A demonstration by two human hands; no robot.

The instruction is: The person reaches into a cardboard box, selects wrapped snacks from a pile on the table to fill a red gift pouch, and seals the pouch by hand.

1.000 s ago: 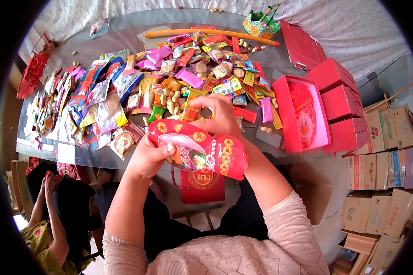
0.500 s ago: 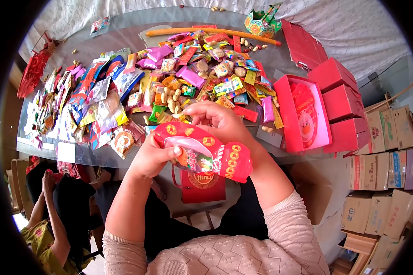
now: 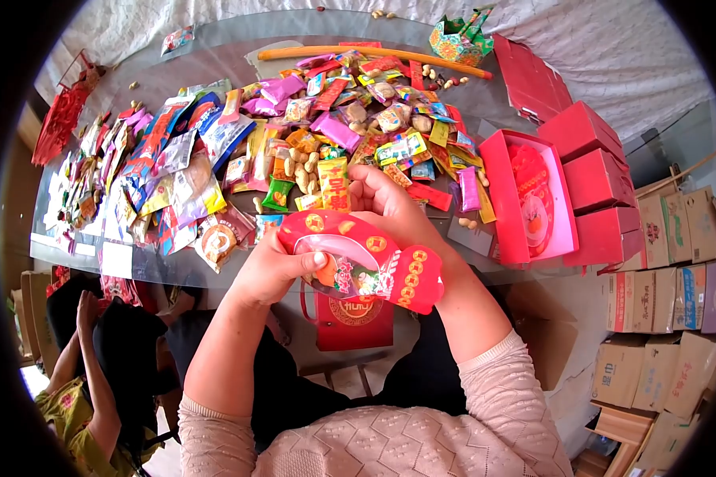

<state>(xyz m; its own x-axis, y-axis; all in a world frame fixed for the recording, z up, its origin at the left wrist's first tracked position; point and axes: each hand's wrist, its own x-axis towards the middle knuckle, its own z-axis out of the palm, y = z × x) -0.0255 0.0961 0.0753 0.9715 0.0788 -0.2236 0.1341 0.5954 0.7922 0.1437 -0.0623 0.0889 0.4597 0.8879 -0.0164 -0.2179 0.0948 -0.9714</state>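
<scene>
My left hand (image 3: 269,269) is closed on the near edge of a red gift bag (image 3: 374,256), its thumb over the bag's clear window. Gold coin designs decorate the bag, and some wrapped sweets show inside it. Just beyond the bag, my right hand (image 3: 388,200) pinches a yellow wrapped snack packet (image 3: 333,184) that stands upright at the bag's far edge. Both hands are in front of a large pile of wrapped sweets (image 3: 338,131) on the glass table. Several peanuts (image 3: 301,171) lie among the sweets close to the packet.
An open red box (image 3: 497,230) holding a filled red bag sits right of the pile, beside several closed red boxes (image 3: 605,179). An orange tube (image 3: 374,53) lies behind the pile. Below the table edge is a red box (image 3: 354,334). A person's arms (image 3: 87,358) show at lower left; cartons (image 3: 664,298) are stacked right.
My right hand has lifted a yellow snack packet from the pile and now has it upright near the bag. My left hand still grips the red bag.
</scene>
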